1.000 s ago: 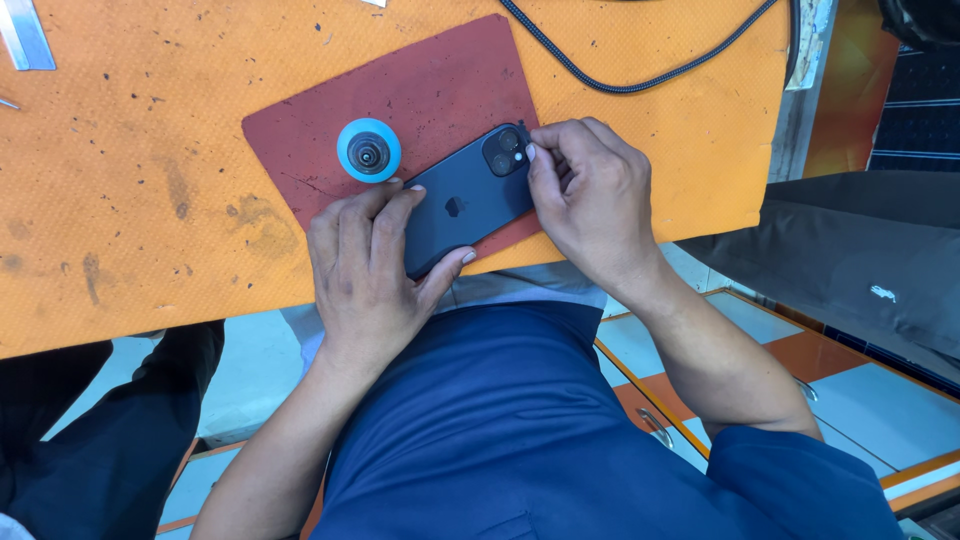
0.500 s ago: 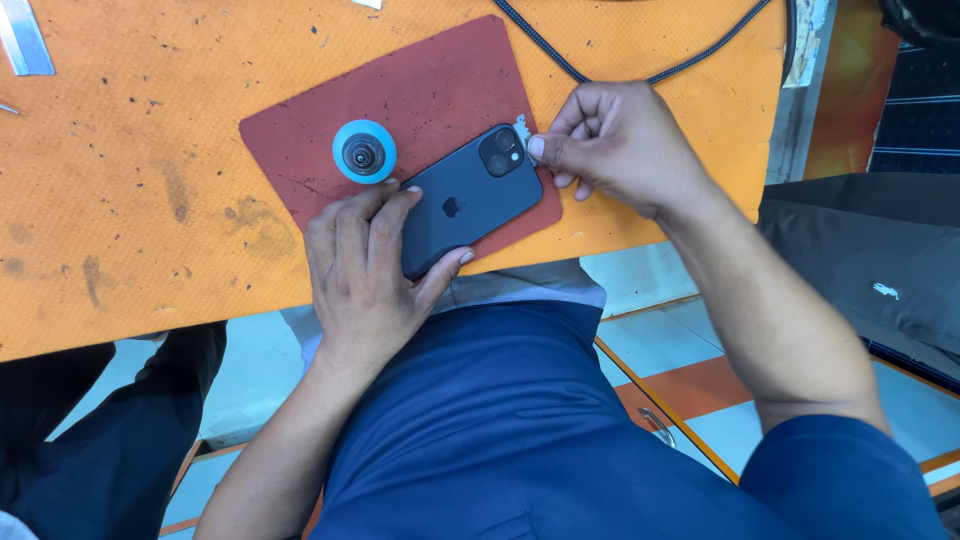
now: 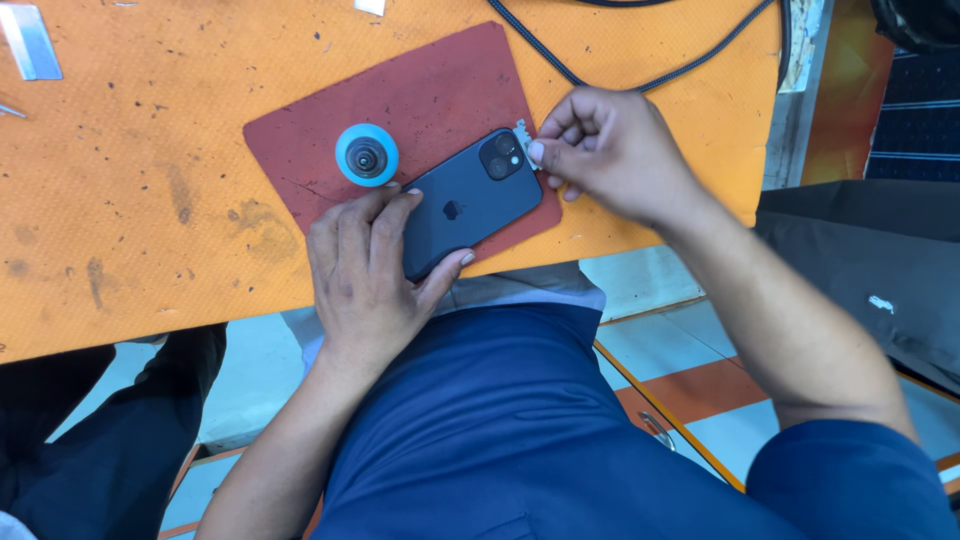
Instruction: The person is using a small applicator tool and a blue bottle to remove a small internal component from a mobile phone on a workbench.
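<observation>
Head view: left hand (image 3: 365,268) flat, pinning dark phone (image 3: 468,198); right hand (image 3: 600,150) pinches small tool (image 3: 522,132) at its corner.

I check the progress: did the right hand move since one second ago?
Yes. The right hand, earlier over the phone's camera corner, has shifted off it toward the red mat's right edge, pinching something small.

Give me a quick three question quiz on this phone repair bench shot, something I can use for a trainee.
1. True or false: the dark smartphone lies back side up on the red mat.
2. Which hand pinches the small pale piece at the phone's camera corner?
3. What stands beside the phone: A blue round suction cup, B screwdriver, C roll of tape?

Key: 1 true; 2 right hand, while the left hand presses the phone; 3 A.
</observation>
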